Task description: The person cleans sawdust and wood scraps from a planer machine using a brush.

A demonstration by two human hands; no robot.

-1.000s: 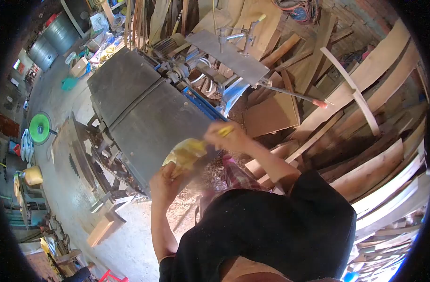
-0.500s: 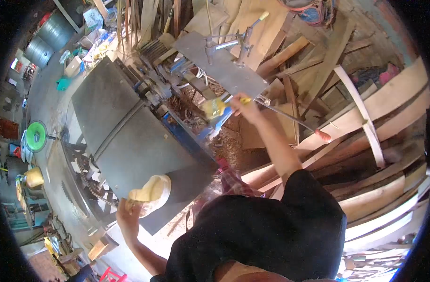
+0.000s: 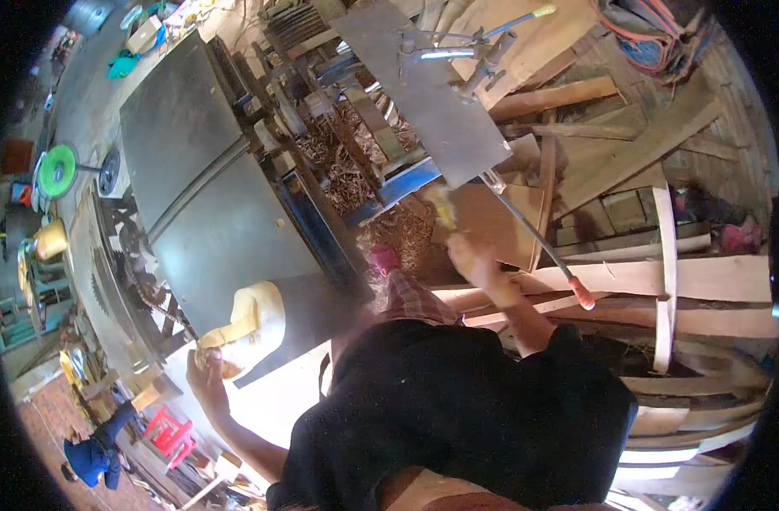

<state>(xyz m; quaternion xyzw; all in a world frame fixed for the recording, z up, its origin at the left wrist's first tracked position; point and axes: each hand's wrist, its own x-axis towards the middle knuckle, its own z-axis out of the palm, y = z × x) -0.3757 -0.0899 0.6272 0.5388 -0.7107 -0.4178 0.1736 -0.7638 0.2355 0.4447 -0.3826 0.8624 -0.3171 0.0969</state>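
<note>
At the near end of a dark metal machine table [image 3: 236, 234], my left hand [image 3: 206, 368] is closed on a narrow part of a pale, cut-open plastic container [image 3: 270, 319]. The container is over the table's corner; its contents cannot be made out. My right hand [image 3: 476, 262] is out past the table's right side, its fingers wrapped around a yellow paintbrush [image 3: 445, 211]. Motion smears the brush, so its bristles do not show clearly. Below it lie wood shavings [image 3: 402, 230] on the floor.
A grey metal plate with a clamp-like fitting [image 3: 445, 94] stands ahead. A rod with a red handle [image 3: 581, 294] sticks out toward the right, among long boards [image 3: 713, 277]. At left are a green fan [image 3: 57, 170], a red stool [image 3: 170, 436] and another person [image 3: 96, 460].
My right hand has drawn the paintbrush back from the machine's blue edge, toward my body and to the right. My left hand still holds the container. The view has shifted, bringing another person into sight.
</note>
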